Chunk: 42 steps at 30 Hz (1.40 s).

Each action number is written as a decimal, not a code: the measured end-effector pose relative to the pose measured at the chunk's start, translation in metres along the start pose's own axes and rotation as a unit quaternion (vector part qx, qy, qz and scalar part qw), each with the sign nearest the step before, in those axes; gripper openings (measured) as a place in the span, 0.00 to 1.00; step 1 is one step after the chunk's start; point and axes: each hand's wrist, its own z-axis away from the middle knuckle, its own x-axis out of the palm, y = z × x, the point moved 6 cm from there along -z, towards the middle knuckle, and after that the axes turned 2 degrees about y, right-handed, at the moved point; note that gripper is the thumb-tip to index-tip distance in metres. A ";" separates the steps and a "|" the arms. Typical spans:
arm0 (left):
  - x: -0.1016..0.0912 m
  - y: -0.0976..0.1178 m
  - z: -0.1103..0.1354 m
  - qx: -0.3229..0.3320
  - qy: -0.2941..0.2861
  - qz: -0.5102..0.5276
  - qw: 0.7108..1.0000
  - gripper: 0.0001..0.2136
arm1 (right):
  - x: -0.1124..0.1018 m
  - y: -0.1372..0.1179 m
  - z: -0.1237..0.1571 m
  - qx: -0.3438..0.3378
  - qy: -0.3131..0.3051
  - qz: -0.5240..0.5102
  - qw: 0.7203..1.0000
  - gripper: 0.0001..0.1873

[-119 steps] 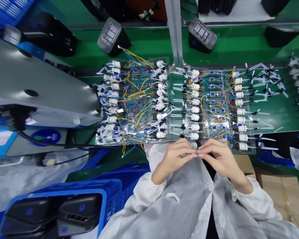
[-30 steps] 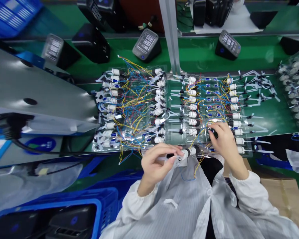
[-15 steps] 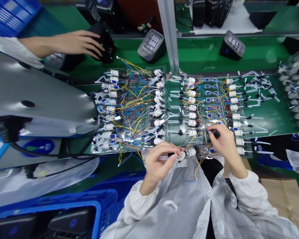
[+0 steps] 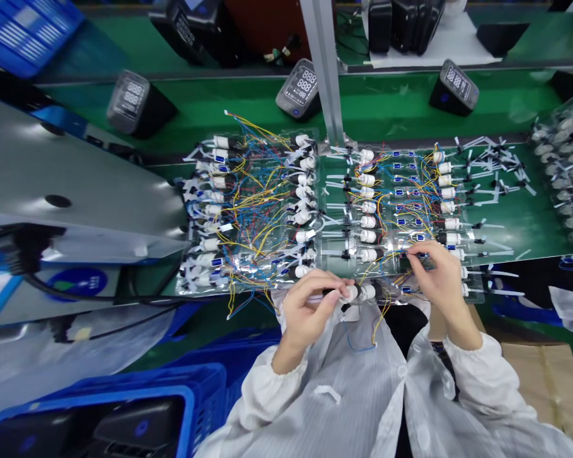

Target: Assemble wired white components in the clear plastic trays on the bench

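My left hand [image 4: 312, 305] is closed around a small white-and-black pump [image 4: 351, 294] at the near edge of a clear plastic tray [image 4: 334, 262]. Another white pump [image 4: 368, 291] lies right beside it, and yellow and blue wires [image 4: 376, 326] hang down over my smock. To the right, my right hand [image 4: 437, 270] is pinched above the tray's lower rows. Thin yellow and blue wires [image 4: 390, 256] run up to its fingertips, which partly cover them. Small blue parts [image 4: 405, 221] lie in the middle of the tray between two columns of white pumps [image 4: 367, 221].
A second tray of wired pumps [image 4: 255, 210] lies to the left, near a grey metal box [image 4: 76, 184]. Display units [image 4: 128, 102] stand on the green belt [image 4: 386, 102] behind a metal post [image 4: 325, 70]. Blue crates [image 4: 191, 407] sit low on the left.
Another person's hand at the upper left has left the view, and the black unit under it is gone from that spot. The display units have shifted right. My right hand has moved slightly right.
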 end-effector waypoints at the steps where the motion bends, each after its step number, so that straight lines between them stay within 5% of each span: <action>1: 0.000 0.000 0.000 -0.002 0.004 -0.002 1.000 0.06 | -0.003 0.000 0.002 0.015 0.005 -0.005 1.000 0.05; 6: 0.014 -0.004 -0.002 -0.058 0.030 0.028 0.997 0.04 | -0.003 0.015 0.015 0.134 -0.002 -0.124 0.983 0.10; 10: 0.045 -0.001 -0.017 -0.100 -0.041 -0.058 0.993 0.06 | 0.002 0.023 0.017 0.197 -0.029 -0.211 0.957 0.11; 18: 0.103 -0.005 -0.047 0.005 -0.213 -0.340 0.916 0.13 | 0.002 0.026 0.016 0.233 -0.029 -0.242 0.941 0.08; 23: 0.109 -0.016 -0.049 0.038 -0.251 -0.380 0.889 0.09 | 0.001 0.030 0.017 0.241 -0.020 -0.231 0.942 0.10; 31: 0.086 -0.008 -0.050 0.137 -0.172 -0.280 0.934 0.05 | -0.009 0.045 0.011 0.263 0.067 -0.190 0.943 0.12; 38: 0.061 0.025 -0.056 0.204 -0.007 -0.158 0.966 0.06 | -0.012 0.052 0.006 0.264 0.093 -0.166 0.945 0.14; 42: 0.037 0.037 -0.055 0.183 0.086 -0.081 0.976 0.02 | -0.012 0.052 0.005 0.253 0.095 -0.163 0.949 0.13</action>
